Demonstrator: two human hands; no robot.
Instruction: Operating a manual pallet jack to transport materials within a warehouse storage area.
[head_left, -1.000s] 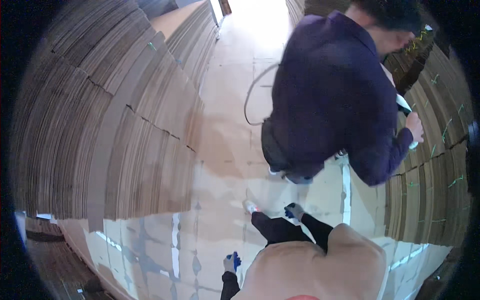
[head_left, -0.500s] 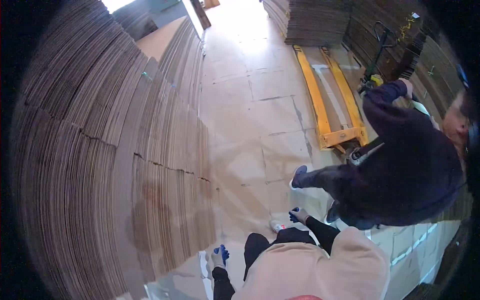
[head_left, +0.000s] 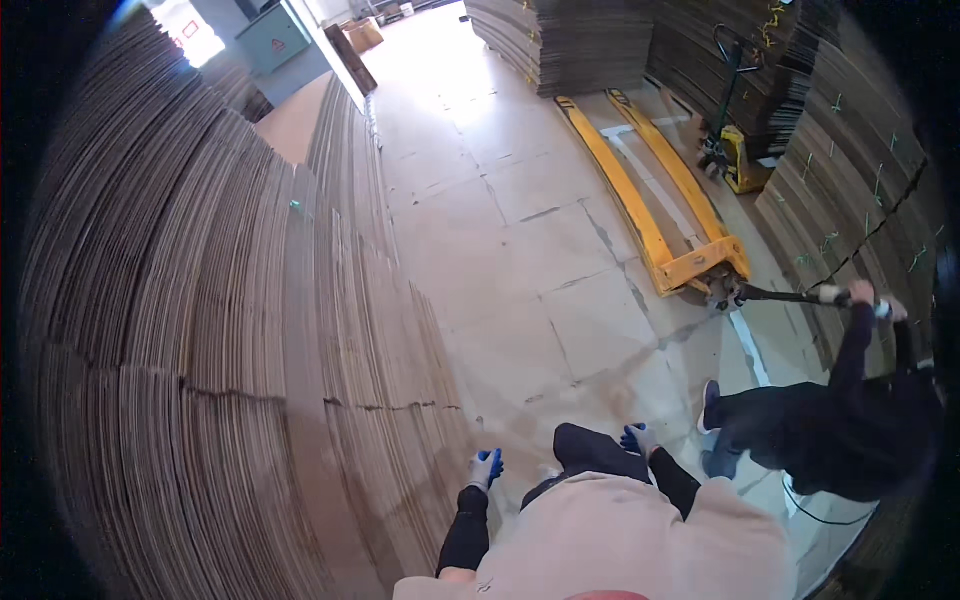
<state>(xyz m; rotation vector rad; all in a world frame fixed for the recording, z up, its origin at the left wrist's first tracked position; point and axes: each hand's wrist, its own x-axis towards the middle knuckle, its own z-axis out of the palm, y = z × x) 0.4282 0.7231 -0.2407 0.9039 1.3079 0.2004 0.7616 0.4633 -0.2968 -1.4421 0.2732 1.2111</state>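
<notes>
The grey-and-blue-gloved left hand (head_left: 486, 468) and right hand (head_left: 638, 438) are hanging half-open. Stacked brown cardboard sheets (head_left: 240, 330) are towering at ten o'clock.

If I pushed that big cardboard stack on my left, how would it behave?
The cardboard stack would probably be heavy and hard to shift, since so many sheets are packed tightly together. Single sheets might flex, as their edges look thin.

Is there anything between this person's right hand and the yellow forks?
Nothing visible: only floor lies between the right hand and the forks. A co-worker, gripping the handle, is off to the right.
</notes>
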